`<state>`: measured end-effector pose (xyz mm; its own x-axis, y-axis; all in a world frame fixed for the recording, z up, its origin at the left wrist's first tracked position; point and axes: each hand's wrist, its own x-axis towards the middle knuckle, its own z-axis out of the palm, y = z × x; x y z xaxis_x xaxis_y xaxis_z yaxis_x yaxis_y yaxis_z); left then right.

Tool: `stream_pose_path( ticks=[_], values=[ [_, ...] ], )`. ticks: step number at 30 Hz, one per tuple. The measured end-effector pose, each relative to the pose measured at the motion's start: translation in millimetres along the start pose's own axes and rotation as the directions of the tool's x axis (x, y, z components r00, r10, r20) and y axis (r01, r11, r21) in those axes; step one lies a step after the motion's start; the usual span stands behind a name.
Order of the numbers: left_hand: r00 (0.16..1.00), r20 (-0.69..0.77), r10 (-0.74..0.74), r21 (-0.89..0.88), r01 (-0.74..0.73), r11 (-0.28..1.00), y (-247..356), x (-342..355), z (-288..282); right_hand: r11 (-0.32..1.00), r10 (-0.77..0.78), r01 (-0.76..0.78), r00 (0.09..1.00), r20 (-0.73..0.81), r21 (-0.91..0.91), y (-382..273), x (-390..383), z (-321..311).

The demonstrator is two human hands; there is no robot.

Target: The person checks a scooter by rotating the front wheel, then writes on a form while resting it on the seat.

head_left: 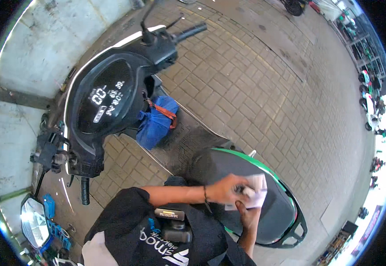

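Over the black scooter seat with its green edge, my two hands come together around a pale, pinkish-white flat piece, which could be paper or cloth. My right hand grips it from below, thumb upward. My left hand reaches across from the left, its fingers curled at the upper side of the piece. A small whitish lump with a dark part beside it shows between the fingers; blur hides what it is.
The scooter's lit dashboard and handlebar grips stand at the left. A blue drawstring bag with an orange strap hangs above the footboard. Brick paving surrounds the scooter; a pale wall is at far left, a mirror lower left.
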<state>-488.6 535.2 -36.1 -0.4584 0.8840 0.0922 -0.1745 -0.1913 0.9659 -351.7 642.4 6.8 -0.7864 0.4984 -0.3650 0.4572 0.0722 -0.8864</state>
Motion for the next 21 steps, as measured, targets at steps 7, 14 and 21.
stream_pose_path(
  ticks=[7, 14, 21],
  values=[
    [0.875, -0.339, -0.346, -0.108, 0.329, 0.938, 32.8, -3.4, -72.4, 0.982, 0.099, -0.072, 0.983, -0.152, 0.172, 4.8, 18.4, -29.2],
    [0.95, -0.279, -0.14, 0.289, 0.222, 0.931, 32.9, 25.3, -69.4, 0.873, 0.092, 0.004, 0.981, -0.173, 0.487, -11.5, -7.3, -47.7],
    [0.964, -0.116, -0.237, 0.187, 0.256, 0.948, 50.5, 47.5, -73.5, 0.795, 0.061, 0.092, 0.971, -0.23, 0.599, -6.0, -26.5, -41.7]
  ],
)
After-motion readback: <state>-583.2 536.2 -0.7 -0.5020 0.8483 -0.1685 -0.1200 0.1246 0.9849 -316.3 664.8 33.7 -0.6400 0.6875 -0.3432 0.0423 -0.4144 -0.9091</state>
